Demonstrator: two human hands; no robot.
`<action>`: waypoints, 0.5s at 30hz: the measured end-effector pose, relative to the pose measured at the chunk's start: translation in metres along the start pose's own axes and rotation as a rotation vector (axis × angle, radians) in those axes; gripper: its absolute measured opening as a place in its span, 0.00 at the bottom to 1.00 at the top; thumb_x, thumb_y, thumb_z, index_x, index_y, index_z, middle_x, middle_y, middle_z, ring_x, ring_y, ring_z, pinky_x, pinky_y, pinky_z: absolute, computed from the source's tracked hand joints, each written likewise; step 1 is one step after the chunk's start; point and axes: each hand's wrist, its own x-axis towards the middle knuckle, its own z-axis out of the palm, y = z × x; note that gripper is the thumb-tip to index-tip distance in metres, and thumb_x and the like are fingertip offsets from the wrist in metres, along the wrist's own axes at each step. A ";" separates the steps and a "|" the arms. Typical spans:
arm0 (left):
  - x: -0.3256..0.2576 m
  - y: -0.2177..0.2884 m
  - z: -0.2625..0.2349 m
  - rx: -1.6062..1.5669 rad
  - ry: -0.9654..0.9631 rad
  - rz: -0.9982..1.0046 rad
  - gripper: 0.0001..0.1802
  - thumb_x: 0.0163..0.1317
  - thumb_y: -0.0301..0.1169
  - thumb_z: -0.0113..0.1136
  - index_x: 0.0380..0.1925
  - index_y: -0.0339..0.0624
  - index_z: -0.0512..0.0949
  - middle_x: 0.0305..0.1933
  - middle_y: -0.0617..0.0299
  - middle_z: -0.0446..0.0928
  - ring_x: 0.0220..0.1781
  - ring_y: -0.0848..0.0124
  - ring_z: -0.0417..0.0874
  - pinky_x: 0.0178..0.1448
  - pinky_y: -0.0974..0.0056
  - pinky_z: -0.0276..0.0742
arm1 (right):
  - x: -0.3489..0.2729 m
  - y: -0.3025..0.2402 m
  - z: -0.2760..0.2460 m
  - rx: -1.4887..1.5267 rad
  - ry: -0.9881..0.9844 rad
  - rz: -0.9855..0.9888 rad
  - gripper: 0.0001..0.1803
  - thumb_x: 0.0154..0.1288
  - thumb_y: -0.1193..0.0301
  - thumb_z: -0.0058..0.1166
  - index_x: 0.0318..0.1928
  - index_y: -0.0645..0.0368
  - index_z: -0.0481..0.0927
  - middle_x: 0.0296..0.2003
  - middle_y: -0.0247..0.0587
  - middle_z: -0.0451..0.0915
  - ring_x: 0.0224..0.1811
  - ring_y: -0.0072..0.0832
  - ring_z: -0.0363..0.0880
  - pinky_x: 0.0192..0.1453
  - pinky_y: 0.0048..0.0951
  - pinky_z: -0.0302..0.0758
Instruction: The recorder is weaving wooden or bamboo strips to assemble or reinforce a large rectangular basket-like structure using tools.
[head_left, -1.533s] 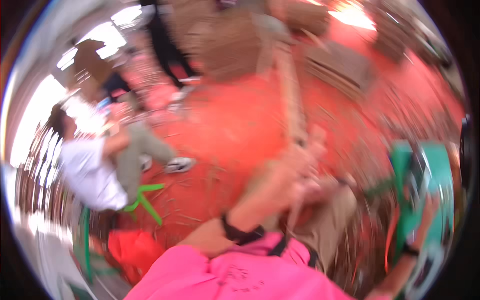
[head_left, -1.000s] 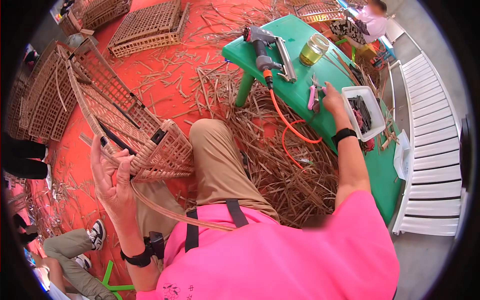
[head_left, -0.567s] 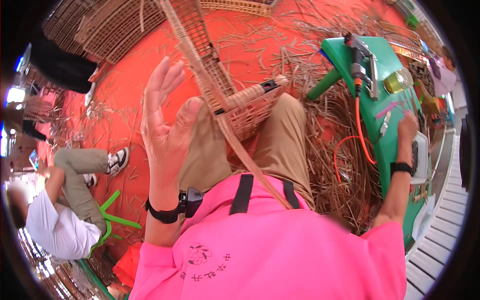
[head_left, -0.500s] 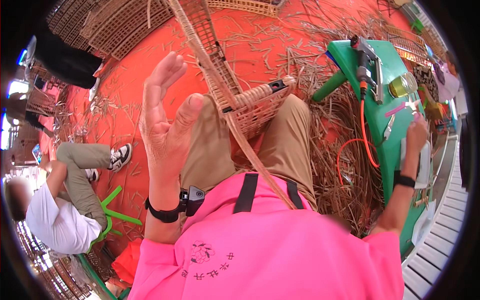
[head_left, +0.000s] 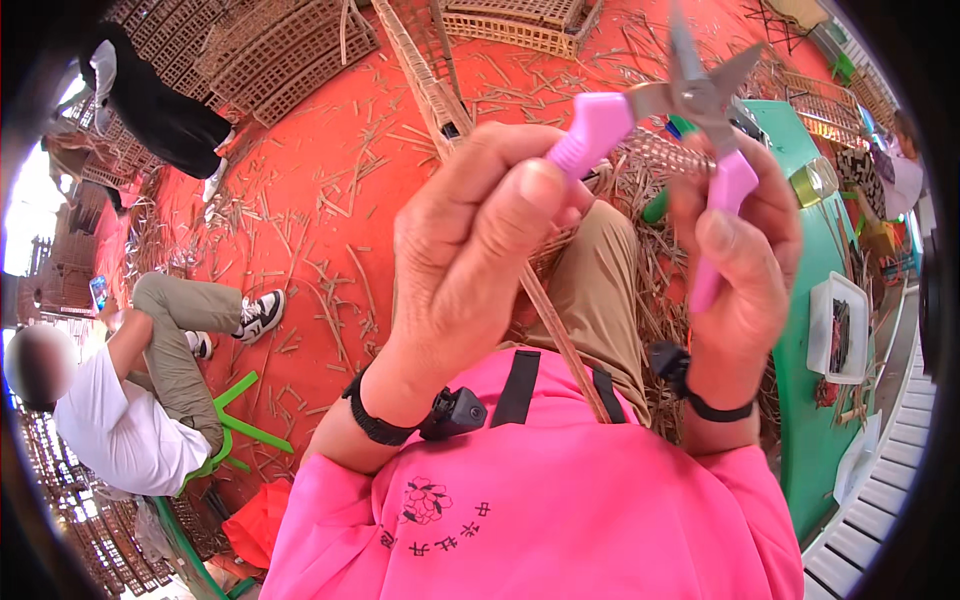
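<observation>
A pair of scissors (head_left: 696,98) with lilac handles is held up in front of me, its blades spread apart and pointing away. My left hand (head_left: 465,240) is closed round one handle, thumb on top. The other handle is in my right hand (head_left: 745,260), its fingers curled behind it and partly blurred. Below them, a woven cane piece (head_left: 425,85) with a long bound arm stands between my knees, mostly hidden by my left hand. From it a flat cane strip (head_left: 562,340) runs back to my lap.
On the right, a green table (head_left: 815,430) carries a glass jar (head_left: 814,182) and a white tray (head_left: 835,378). Cane scraps litter the red floor (head_left: 300,210). A seated person (head_left: 125,425) is at left; another person (head_left: 165,110) stands beyond, near stacked woven panels (head_left: 290,60).
My right hand has come from the green table to the middle, now gripping the scissors. My left hand, open and raised before, has moved right and closed on the other handle.
</observation>
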 end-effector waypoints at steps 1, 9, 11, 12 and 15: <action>0.001 -0.002 -0.003 0.006 0.010 -0.005 0.15 0.72 0.35 0.57 0.52 0.38 0.77 0.48 0.56 0.76 0.47 0.70 0.76 0.52 0.63 0.74 | 0.005 0.007 0.011 0.103 -0.033 0.001 0.35 0.59 0.69 0.61 0.65 0.71 0.68 0.53 0.48 0.78 0.50 0.29 0.79 0.54 0.27 0.76; -0.002 -0.035 -0.021 0.429 0.202 0.192 0.18 0.73 0.38 0.55 0.57 0.42 0.72 0.66 0.50 0.62 0.62 0.66 0.71 0.61 0.62 0.70 | -0.011 0.052 0.049 0.731 -0.287 0.293 0.45 0.60 0.61 0.56 0.72 0.70 0.56 0.63 0.54 0.71 0.67 0.45 0.71 0.73 0.46 0.64; -0.004 -0.041 -0.028 0.294 0.217 0.145 0.22 0.73 0.39 0.55 0.60 0.39 0.68 0.65 0.50 0.63 0.61 0.68 0.72 0.61 0.63 0.71 | -0.007 0.050 0.025 0.631 -0.295 0.293 0.50 0.54 0.59 0.59 0.72 0.72 0.54 0.63 0.55 0.71 0.68 0.45 0.69 0.74 0.46 0.62; -0.003 -0.043 -0.032 0.318 0.237 0.154 0.24 0.73 0.39 0.56 0.61 0.37 0.66 0.65 0.51 0.64 0.60 0.70 0.72 0.61 0.64 0.71 | -0.004 0.049 0.013 0.624 -0.295 0.293 0.50 0.54 0.59 0.59 0.72 0.72 0.54 0.63 0.55 0.71 0.68 0.45 0.69 0.74 0.46 0.62; -0.004 -0.048 -0.043 0.075 0.377 -0.068 0.28 0.70 0.40 0.62 0.60 0.31 0.67 0.53 0.60 0.74 0.54 0.76 0.75 0.57 0.69 0.72 | 0.005 0.045 -0.017 0.452 -0.364 0.228 0.46 0.55 0.64 0.60 0.72 0.70 0.58 0.61 0.51 0.72 0.67 0.41 0.69 0.75 0.45 0.62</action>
